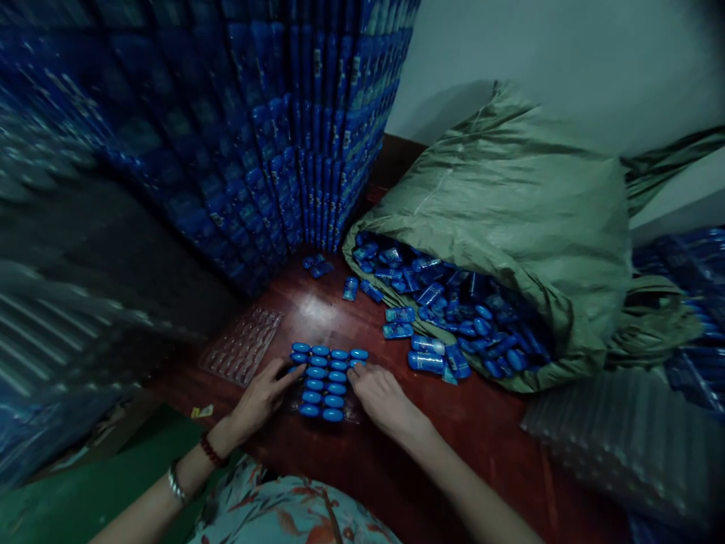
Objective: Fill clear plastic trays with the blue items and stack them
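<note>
Head: left hand, right hand half-curled, touching capsules

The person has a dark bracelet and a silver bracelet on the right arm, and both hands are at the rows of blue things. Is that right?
Not quite: the dark bracelet and silver bracelet are on the left arm. The head view shows it. Left hand and right hand are indeed at the blue things.

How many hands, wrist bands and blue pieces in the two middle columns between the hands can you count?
Left hand and right hand: 2
Wrist bands, dark red beaded bracelet and silver bangle: 2
Blue pieces, two middle columns: 12
Total: 16
</note>
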`<state>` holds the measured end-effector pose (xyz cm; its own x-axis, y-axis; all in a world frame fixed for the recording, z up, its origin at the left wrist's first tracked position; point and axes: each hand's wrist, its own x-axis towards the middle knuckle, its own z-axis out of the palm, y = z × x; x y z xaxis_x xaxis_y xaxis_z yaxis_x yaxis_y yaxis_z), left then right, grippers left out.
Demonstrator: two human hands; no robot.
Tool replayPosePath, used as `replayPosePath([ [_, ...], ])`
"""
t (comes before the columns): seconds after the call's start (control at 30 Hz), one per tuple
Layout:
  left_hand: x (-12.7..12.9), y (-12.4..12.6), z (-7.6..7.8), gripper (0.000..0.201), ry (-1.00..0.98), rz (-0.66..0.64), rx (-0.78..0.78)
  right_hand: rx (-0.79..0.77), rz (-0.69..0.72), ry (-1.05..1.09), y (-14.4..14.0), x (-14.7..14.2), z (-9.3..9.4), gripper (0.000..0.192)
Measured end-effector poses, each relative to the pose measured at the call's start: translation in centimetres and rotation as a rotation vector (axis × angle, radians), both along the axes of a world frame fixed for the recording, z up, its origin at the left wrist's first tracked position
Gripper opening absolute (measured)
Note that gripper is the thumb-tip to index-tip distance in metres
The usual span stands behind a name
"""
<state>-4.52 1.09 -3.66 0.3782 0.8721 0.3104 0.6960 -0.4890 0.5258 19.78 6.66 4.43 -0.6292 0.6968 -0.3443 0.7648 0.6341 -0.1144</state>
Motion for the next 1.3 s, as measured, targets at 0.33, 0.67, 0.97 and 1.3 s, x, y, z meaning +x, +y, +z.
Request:
replayPosePath([
  [0.33, -0.3, 6.5, 2.9, 0.027, -0.157, 0.264, 0.029, 0.041, -0.114, 0.097, 1.7, 1.9, 1.2, 0.034],
  [0.67, 4.5, 23.8, 2.2, 0.032, 0.31, 0.503, -0.304, 0.071, -0.439, 0.153, 16.6, -5.3, -3.2, 0.037],
  [0.97, -1.7, 13.4, 2.8, 0.02, 0.135, 0.3, -0.292, 0.018, -0.468, 0.456, 9.8, 1.0, -3.6, 0.037],
  [1.3, -3.0, -3.7, 2.2, 0.022, -0.191, 0.391, -0.132, 0.049, -0.618, 1.057, -7.4, 4.8, -5.3, 0.026],
])
